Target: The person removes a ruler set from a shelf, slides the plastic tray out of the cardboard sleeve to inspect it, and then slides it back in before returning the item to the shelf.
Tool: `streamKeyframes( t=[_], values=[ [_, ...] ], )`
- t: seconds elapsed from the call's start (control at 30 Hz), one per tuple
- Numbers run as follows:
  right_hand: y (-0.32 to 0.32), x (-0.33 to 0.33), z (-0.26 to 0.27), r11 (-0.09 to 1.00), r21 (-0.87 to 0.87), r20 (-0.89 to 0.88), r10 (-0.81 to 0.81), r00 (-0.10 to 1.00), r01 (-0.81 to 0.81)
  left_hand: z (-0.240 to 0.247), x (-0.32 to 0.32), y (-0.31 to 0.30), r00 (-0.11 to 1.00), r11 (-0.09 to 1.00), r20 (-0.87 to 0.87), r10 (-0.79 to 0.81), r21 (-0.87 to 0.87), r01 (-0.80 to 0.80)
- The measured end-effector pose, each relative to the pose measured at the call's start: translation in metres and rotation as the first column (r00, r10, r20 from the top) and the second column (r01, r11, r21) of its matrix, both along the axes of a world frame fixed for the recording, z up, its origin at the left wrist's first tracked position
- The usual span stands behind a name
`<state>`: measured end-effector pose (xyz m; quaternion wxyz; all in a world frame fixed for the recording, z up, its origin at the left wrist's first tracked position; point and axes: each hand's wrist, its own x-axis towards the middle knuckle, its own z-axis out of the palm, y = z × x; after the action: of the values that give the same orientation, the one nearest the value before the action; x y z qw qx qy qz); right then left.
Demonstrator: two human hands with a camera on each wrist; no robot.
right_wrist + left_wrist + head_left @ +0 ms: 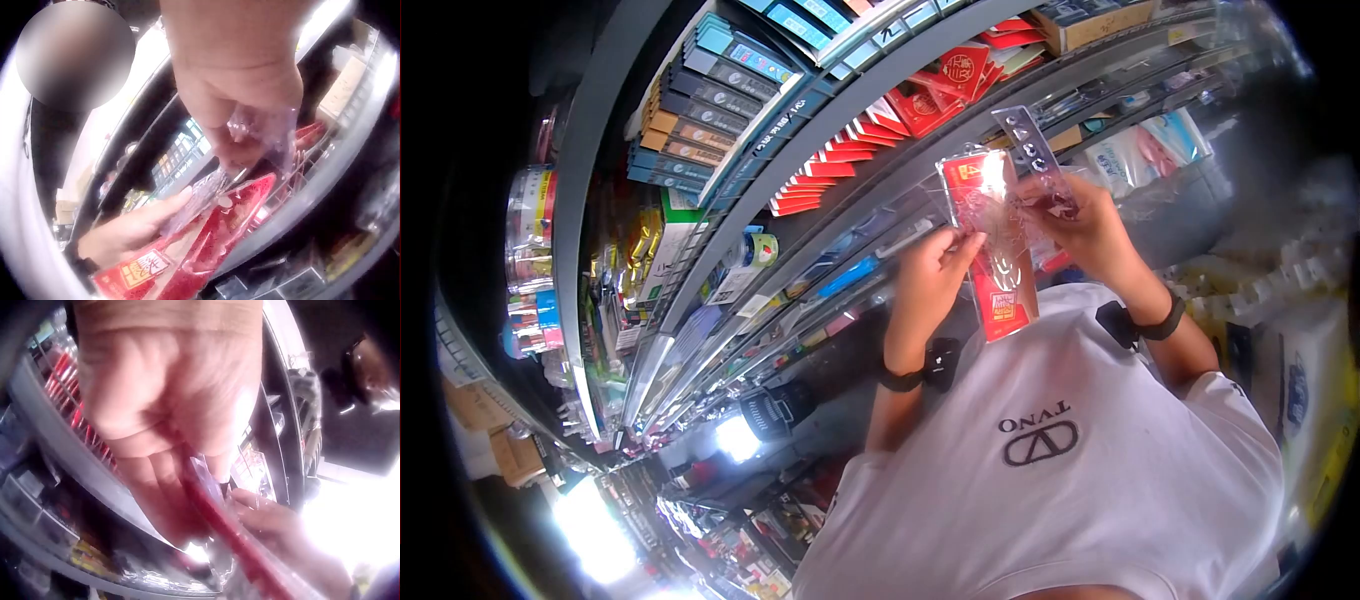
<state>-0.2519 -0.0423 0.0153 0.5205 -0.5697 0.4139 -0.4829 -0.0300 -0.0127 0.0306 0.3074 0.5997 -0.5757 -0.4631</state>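
Observation:
A flat red packet [1005, 318] with gold print, in a glossy clear wrapper, is held up in front of the chest. My left hand [933, 278] grips its edge, the thumb lying on its face; in the left wrist view the packet [240, 550] shows edge-on under the curled fingers [165, 487]. With bent fingers my right hand [1095, 232] pinches a clear plastic strip [1028, 145] with pale marks, beside the packet's upper end. The right wrist view shows crumpled clear plastic [278, 140] at those fingers, close above the packet [150, 269].
Curved-looking shelves run across the front. They carry rows of boxes [710, 100], stacked red envelopes [825, 165] and a white pack [1150, 150]. A white shirt [1040, 500] is close below the hands. Bright lamps [595, 530] glare at lower left.

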Motion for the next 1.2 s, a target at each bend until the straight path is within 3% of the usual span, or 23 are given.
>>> streamKeyframes(
  t=[0.1,0.27,0.37,0.47,0.57,0.77,0.87,0.97,1.0,1.1,1.13,1.2],
  values=[
    [-0.001,-0.002,0.006,1.0,-0.006,-0.086,-0.023,0.996,0.022,0.005,-0.005,-0.002,0.986,0.994,0.129,-0.104,-0.01,0.106],
    [-0.004,-0.008,0.012,0.995,0.081,0.027,-0.054,0.998,0.052,-0.006,-0.006,-0.005,0.999,0.999,0.013,-0.046,-0.009,0.047],
    [-0.004,-0.008,0.016,0.987,0.152,-0.012,-0.05,0.999,0.051,-0.01,-0.004,-0.006,0.996,0.996,0.01,-0.088,-0.014,0.088],
    [-0.005,-0.003,0.003,1.0,0.014,-0.056,0.011,0.998,-0.01,-0.02,-0.003,-0.005,0.987,0.986,-0.013,-0.161,-0.051,0.16],
    [-0.004,0.0,0.003,0.997,-0.057,-0.086,-0.052,0.995,0.048,-0.006,-0.015,-0.004,0.987,0.987,-0.032,-0.155,-0.053,0.153],
    [-0.002,-0.001,0.005,0.999,0.028,-0.022,-0.019,1.0,0.02,-0.025,-0.013,-0.005,0.986,0.994,-0.148,-0.083,-0.079,0.072],
    [-0.008,-0.008,0.003,0.978,0.172,0.187,-0.148,0.971,0.116,-0.015,-0.006,-0.004,0.982,0.998,-0.181,0.048,-0.017,-0.052],
    [-0.013,-0.025,0.003,0.948,0.287,0.342,-0.233,0.91,0.135,-0.029,0.01,-0.006,0.912,0.98,-0.378,0.162,-0.045,-0.193],
    [-0.014,-0.029,-0.002,0.937,0.324,0.353,-0.249,0.902,0.132,-0.025,0.015,-0.004,0.902,0.98,-0.387,0.191,0.02,-0.199],
    [-0.015,-0.04,-0.002,0.93,0.365,0.498,-0.146,0.855,-0.054,-0.032,0.031,0.001,0.892,0.954,-0.34,0.299,0.094,-0.284],
    [-0.015,-0.042,-0.002,0.924,0.373,0.519,-0.135,0.844,-0.082,-0.037,0.033,0.001,0.868,0.961,-0.421,0.262,0.031,-0.275],
    [-0.013,-0.043,-0.002,0.913,0.393,0.537,-0.129,0.834,-0.112,-0.045,0.044,0.004,0.855,0.952,-0.421,0.304,0.091,-0.294]
  ],
)
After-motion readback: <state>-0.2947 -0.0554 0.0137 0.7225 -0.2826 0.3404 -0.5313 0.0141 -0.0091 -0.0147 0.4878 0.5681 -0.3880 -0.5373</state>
